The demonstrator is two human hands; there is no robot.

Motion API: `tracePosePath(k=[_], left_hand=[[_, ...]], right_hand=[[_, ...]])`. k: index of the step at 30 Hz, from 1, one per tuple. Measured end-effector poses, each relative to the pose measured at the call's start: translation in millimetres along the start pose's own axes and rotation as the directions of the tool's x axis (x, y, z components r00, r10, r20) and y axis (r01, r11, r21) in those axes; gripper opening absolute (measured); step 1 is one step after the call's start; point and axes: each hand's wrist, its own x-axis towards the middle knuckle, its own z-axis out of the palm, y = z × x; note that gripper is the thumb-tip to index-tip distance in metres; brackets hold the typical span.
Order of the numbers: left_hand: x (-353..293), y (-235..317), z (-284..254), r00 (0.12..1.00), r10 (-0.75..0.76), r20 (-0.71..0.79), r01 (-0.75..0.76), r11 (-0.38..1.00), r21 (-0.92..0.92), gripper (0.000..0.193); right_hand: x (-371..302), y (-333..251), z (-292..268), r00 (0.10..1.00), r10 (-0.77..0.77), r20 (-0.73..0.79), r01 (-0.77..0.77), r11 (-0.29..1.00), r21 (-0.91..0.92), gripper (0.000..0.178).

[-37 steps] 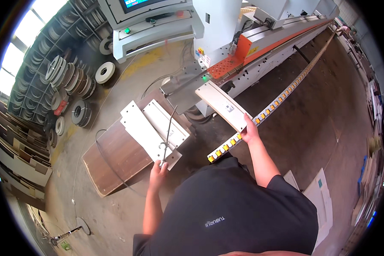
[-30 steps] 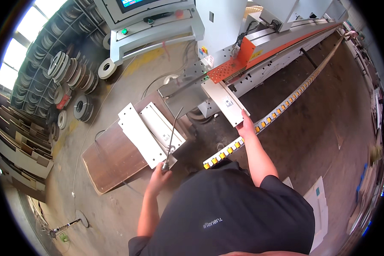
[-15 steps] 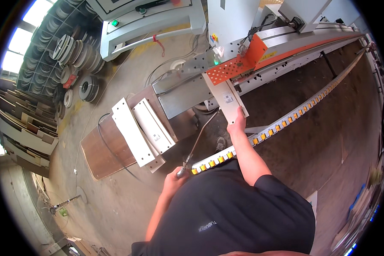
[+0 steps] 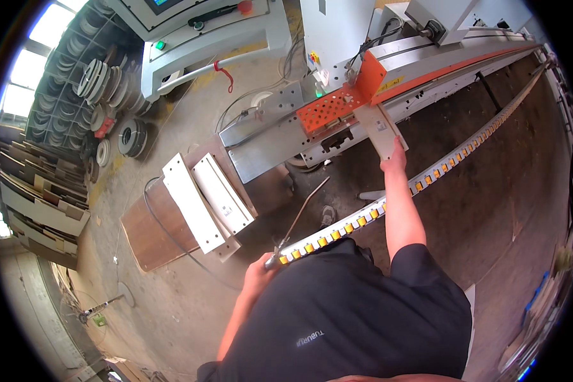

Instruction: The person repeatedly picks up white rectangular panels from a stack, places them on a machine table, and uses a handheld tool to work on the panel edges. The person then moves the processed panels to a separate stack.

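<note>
My right hand (image 4: 395, 158) grips the near end of a pale narrow panel (image 4: 379, 127) with a small label on it. The panel's far end reaches to the machine's edge, beside the perforated orange guard (image 4: 330, 111). Low at my left side, my left hand (image 4: 256, 277) is closed around the handle of an air blow gun (image 4: 306, 205). Its long bent metal nozzle points up and away, apart from the panel. Several white drilled panels (image 4: 191, 202) lie on a brown board (image 4: 149, 237) to the left.
A rail with yellow rollers (image 4: 349, 228) curves past my waist to the far right. The long machine bed (image 4: 452, 56) runs along the back. A control cabinet (image 4: 210, 63), edging rolls (image 4: 132, 137) and stacked boards (image 4: 41, 207) stand to the left. A hose (image 4: 172, 237) crosses the brown board.
My right hand has moved right and away from me, carrying the panel along the machine's edge, past the orange guard. The left hand with the blow gun has barely moved.
</note>
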Motion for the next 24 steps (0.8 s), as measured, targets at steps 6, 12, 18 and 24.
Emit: tracePosePath(k=[6,12,18,24], left_hand=[[-10,11,-21,1.000,0.002,0.003,-0.002,0.975,0.221,0.028],[-40,-19,-52,0.998,-0.042,-0.048,0.052,0.967,0.251,0.032],[-74,-64,-82,0.993,-0.018,-0.113,0.049,0.960,0.277,0.032],[-97,-96,-119,0.977,-0.045,-0.208,0.096,0.966,0.238,0.032]], right_hand=[[-31,-2,4,0.995,0.076,-0.059,-0.074,0.996,0.043,0.047],[-217,142,48,0.801,0.487,0.348,-0.120,0.701,-0.703,0.041],[-328,271,88,0.660,0.519,0.543,0.647,-0.026,-0.762,0.098],[-292,287,71,0.651,0.660,0.375,0.309,0.221,-0.925,0.056]])
